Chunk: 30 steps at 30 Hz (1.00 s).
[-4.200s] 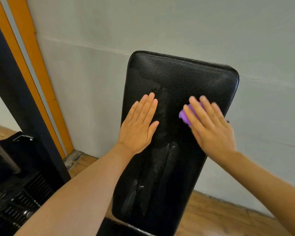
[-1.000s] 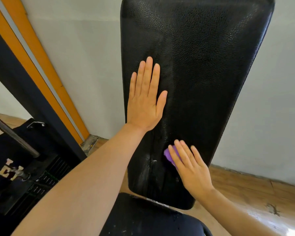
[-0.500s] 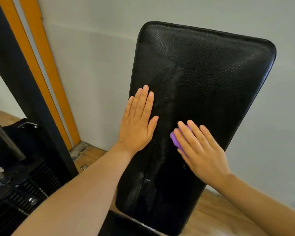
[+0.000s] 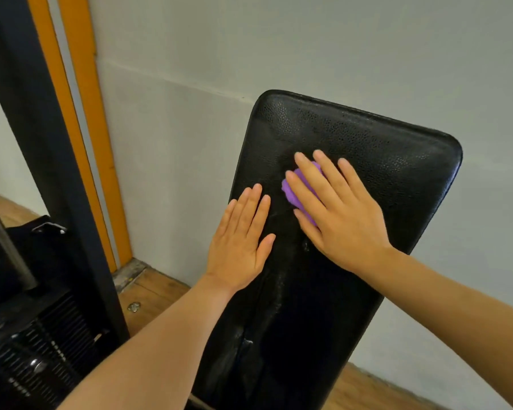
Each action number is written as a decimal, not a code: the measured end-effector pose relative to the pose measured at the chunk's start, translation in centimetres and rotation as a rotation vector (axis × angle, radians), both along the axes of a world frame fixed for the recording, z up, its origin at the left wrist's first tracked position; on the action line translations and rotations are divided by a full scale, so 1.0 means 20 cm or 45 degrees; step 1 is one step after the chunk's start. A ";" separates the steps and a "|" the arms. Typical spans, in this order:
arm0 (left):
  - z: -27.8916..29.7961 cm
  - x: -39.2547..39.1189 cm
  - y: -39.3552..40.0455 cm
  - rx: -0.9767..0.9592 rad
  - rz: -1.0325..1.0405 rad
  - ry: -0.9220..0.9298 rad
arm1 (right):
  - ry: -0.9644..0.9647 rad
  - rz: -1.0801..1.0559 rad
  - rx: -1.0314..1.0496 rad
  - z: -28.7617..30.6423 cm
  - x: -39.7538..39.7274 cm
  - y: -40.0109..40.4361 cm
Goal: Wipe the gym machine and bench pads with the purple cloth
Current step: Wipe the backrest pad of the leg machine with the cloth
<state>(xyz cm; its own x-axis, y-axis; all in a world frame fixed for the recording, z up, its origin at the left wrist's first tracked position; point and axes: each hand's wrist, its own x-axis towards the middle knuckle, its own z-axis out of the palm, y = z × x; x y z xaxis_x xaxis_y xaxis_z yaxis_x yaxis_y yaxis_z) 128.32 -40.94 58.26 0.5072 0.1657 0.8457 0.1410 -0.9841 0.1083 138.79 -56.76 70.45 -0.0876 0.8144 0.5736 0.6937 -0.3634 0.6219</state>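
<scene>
- Pale grey wall (image 4: 308, 48) and an orange-edged dark frame post (image 4: 42, 119) back the scene; a wooden floor (image 4: 151, 294) shows below.
- Black textured backrest pad (image 4: 397, 179) stands tilted against the wall, its long axis running from lower left up to upper right.
- Right hand (image 4: 335, 214), fingers straight and lightly spread, presses the bunched purple cloth (image 4: 293, 193) flat on the pad's upper middle.
- Cloth lies under the fingers, peeking out at their left edge, just beside the left hand.
- Left hand (image 4: 243, 241), fingers straight and together, rests flat on the pad's left edge, holding nothing.
- Upper pad above the cloth likely comes next, the right hand being the one placed for it.
</scene>
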 end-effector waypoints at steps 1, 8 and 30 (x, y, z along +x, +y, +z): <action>0.00 0.00 0.00 0.007 0.002 0.000 | -0.031 0.027 -0.036 -0.02 0.02 -0.09; -0.01 0.01 0.01 0.029 0.014 -0.025 | -0.002 0.051 -0.096 0.00 0.06 -0.26; -0.06 0.04 0.03 0.092 -0.047 -0.206 | -0.015 0.071 -0.009 0.22 -0.02 0.25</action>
<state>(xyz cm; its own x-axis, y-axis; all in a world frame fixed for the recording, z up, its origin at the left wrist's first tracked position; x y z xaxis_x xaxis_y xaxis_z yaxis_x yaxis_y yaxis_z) 129.20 -40.32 57.13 0.3682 0.0852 0.9258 0.0909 -0.9943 0.0554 138.48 -51.67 74.88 -0.1399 0.8119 0.5668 0.7053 -0.3201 0.6326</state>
